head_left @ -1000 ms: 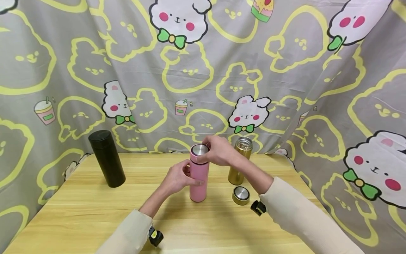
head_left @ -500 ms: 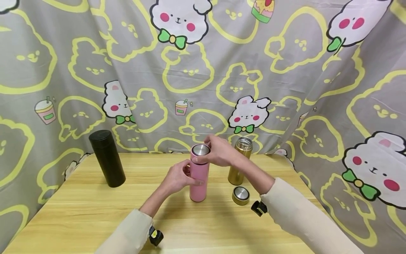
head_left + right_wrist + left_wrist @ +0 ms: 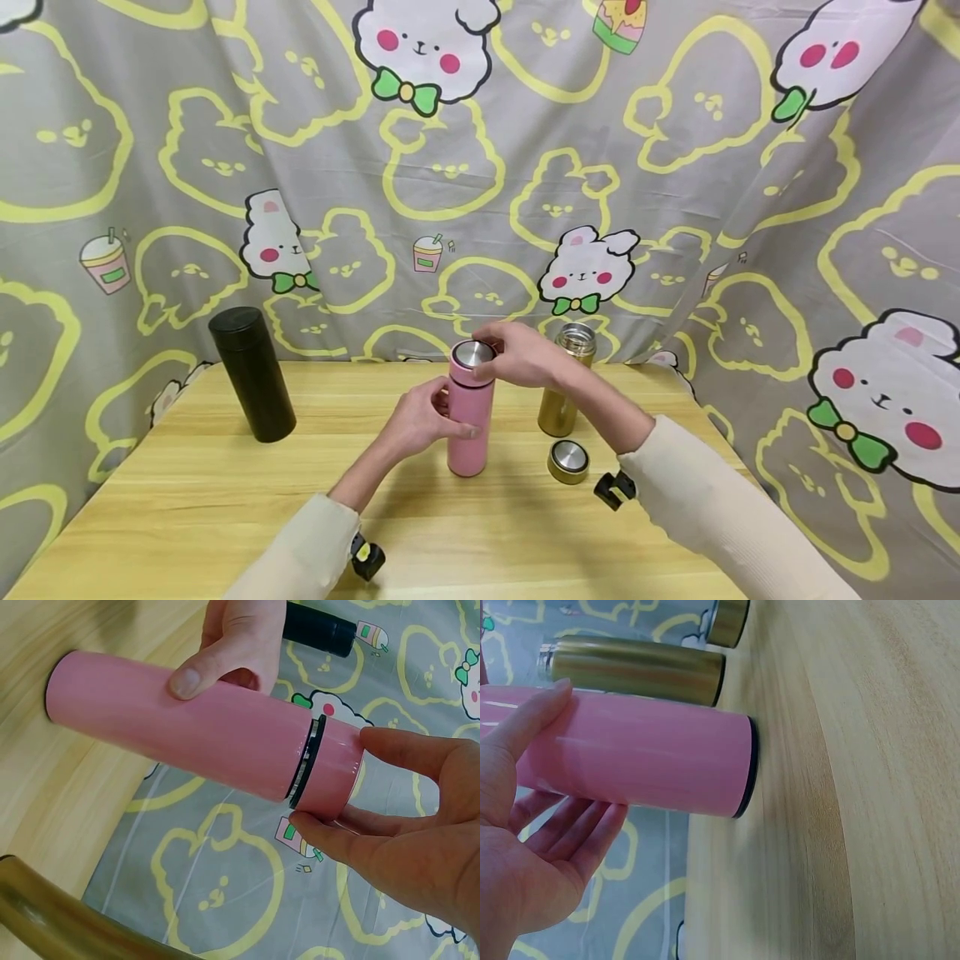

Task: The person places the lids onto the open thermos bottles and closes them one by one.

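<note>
A pink thermos (image 3: 468, 425) stands upright on the table in the head view. Around its body curls my left hand (image 3: 418, 423), thumb on the near side and fingers behind. My right hand (image 3: 521, 354) grips the thermos's pink lid (image 3: 335, 769) by its sides, thumb opposite the fingers. A narrow silvery gap shows between lid and body in the right wrist view. The lid's top is a steel disc with a dark ring. In the left wrist view the pink body (image 3: 652, 754) has its dark base on the wood.
An uncapped gold thermos (image 3: 558, 408) stands behind my right forearm, its gold lid (image 3: 568, 461) lying in front of it. At the left stands a capped black thermos (image 3: 253, 375). A patterned curtain (image 3: 337, 167) hangs behind the wooden table (image 3: 225, 517).
My right hand's fingers have shifted slightly on the pink lid, and a thin gap at the lid's lower edge shows more. The left hand and the thermos body stay in place.
</note>
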Motion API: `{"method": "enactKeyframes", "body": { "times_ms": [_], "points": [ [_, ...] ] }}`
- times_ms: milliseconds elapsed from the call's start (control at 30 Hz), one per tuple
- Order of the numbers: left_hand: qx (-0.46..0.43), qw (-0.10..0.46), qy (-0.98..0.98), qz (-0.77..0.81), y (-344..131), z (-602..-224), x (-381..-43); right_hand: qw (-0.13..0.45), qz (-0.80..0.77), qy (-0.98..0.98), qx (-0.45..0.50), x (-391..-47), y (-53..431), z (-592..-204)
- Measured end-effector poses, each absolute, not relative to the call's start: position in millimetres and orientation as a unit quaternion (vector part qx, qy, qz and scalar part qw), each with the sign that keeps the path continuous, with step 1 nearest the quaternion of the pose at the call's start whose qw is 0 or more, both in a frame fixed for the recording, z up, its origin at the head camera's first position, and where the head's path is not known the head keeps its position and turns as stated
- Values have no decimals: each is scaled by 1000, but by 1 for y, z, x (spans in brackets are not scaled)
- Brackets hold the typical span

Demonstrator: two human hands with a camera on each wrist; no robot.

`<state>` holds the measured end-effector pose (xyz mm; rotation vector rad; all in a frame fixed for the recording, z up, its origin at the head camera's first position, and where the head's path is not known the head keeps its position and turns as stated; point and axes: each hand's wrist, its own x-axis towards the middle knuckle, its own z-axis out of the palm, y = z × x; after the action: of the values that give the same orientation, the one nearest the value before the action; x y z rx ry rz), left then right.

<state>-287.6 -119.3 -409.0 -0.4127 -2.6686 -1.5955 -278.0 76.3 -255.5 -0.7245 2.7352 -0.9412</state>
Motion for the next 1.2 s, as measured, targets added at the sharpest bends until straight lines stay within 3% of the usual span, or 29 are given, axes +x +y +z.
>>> {"method": "enactKeyframes", "body": {
  "times_ms": [833, 1000, 1200],
  "points": [
    [-130, 0, -843, -522, -119, -409, -287, -31, -280, 939, -197, -274, 71, -271],
    [-130, 1, -843, -523, -119, -409, -286, -31, -273, 940, -201, -273, 71, -270],
    [-134, 2, -842, -522, -120, -410, -286, 12, -264, 943, -203, -272, 71, -261]
  ]
}}
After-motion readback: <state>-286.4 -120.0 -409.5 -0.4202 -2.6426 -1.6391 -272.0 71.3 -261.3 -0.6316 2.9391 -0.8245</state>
